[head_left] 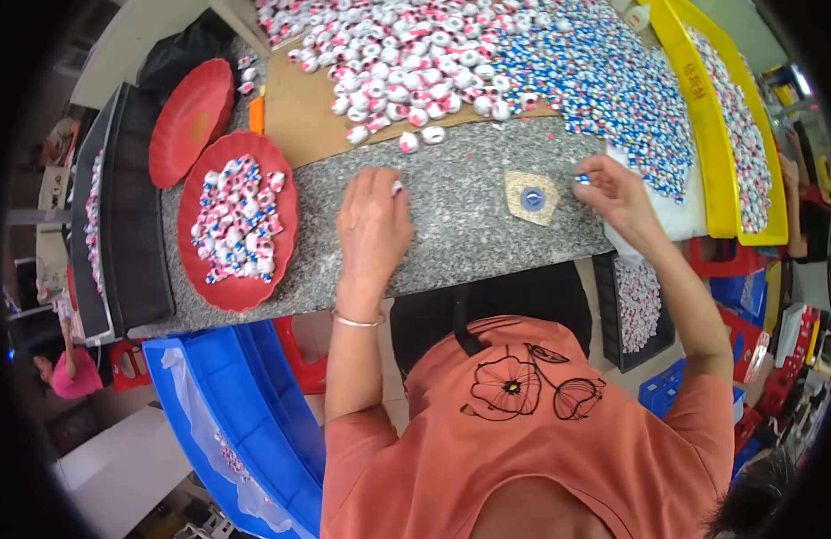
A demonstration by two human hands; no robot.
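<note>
Grey speckled stone makes up the tabletop (451,234), and both hands work on it. The left hand (372,225) rests knuckles-up near the middle of the slab, its fingers curled together around a small white piece (397,188) that peeks out at the fingertips, so the grip is closed on that piece. The right hand (616,193) lies to the right, at the edge of the blue pile (613,81), with thumb and forefinger pinched on a tiny blue-and-white piece (582,179). Between the two hands, nearer the right one, sits a tan pad (531,197) with a blue round disc (532,198) in its middle; neither hand touches it.

Just beyond the left hand, on brown cardboard (298,108), spreads a heap of pink-and-white pieces (406,54), a few of them spilled onto the stone close to the fingertips. To the left of that hand, well apart, a red plate (280,216) holds a mound of mixed pieces (238,229); a second red plate (192,119) leans behind it. A yellow tray (712,135) runs along the far right, filled with more pieces. Below the tabletop's near edge stands a blue bin (244,404), and a black crate (638,310) with pieces sits under the right forearm.
</note>
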